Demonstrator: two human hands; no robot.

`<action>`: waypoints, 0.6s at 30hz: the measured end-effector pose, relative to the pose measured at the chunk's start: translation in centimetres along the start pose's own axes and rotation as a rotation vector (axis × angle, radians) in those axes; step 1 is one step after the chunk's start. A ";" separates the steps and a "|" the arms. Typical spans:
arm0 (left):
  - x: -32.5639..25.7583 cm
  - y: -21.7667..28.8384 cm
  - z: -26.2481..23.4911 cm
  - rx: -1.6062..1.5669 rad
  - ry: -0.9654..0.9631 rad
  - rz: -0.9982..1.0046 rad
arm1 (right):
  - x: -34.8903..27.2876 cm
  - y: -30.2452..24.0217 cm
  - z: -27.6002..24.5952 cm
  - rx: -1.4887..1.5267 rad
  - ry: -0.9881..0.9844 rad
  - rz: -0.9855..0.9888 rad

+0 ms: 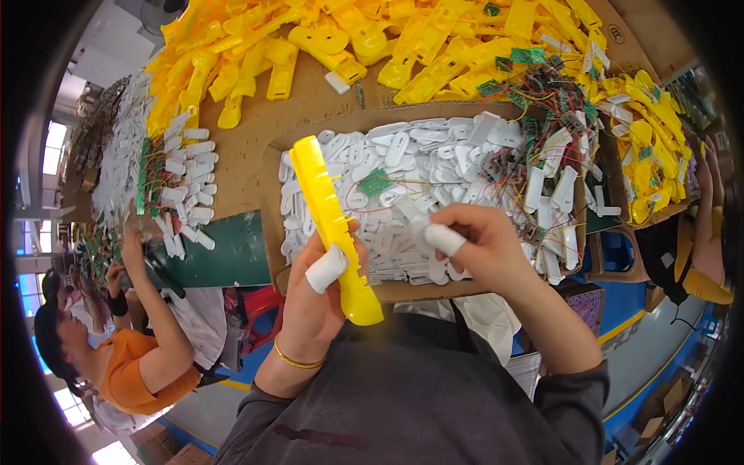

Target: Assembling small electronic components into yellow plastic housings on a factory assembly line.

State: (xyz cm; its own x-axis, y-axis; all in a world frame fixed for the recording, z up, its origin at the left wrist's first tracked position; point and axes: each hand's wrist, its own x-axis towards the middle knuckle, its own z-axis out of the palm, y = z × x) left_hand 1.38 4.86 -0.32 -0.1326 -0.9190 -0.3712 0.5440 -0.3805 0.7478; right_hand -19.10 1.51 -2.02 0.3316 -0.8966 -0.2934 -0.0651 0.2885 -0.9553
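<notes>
My left hand (pixel 314 298) is closed around a long yellow plastic housing half (pixel 329 213), held tilted with its notched side edge to the right. White tape wraps the left thumb, and a gold bangle circles the wrist. My right hand (pixel 496 248), its thumb also taped white, pinches a small pale plastic piece (pixel 415 211) over the carton. A green circuit board (pixel 375 184) with thin red wires appears just beyond that piece; whether they are joined is hard to tell. Beneath both hands the cardboard carton (pixel 271 178) holds many white oval plastic covers (pixel 395 151).
Yellow housings (pixel 349 35) are heaped along the far side. Wired circuit boards (pixel 546 85) tangle over the carton's right side. White pieces (pixel 186 178) lie in rows at left. A co-worker in orange (pixel 147 372) sits left; another person's arm (pixel 705 201) shows at right.
</notes>
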 end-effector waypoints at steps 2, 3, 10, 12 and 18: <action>0.3 0.0 0.8 -0.005 -0.030 -0.042 | -0.6 0.0 -1.2 0.278 0.005 0.058; 0.3 -0.2 1.2 -0.011 -0.080 -0.033 | -1.2 -0.1 -1.9 0.562 0.002 0.114; 0.3 -1.3 1.4 0.119 0.047 -0.072 | -1.8 -12.2 -6.8 -0.752 0.614 -1.034; 0.3 -0.9 1.4 0.140 0.002 -0.059 | -1.4 -19.4 -8.4 -0.961 0.922 -1.451; -0.8 0.2 1.6 0.116 -0.028 -0.058 | -0.8 -34.5 -7.7 -1.035 1.344 -1.610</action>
State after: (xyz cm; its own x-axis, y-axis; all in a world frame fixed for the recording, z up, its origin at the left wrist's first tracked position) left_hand 0.33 5.35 1.00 -0.1851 -0.8971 -0.4012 0.4359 -0.4409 0.7846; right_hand -24.40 -10.34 30.87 0.0366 0.0921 0.9951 -0.9005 -0.4287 0.0728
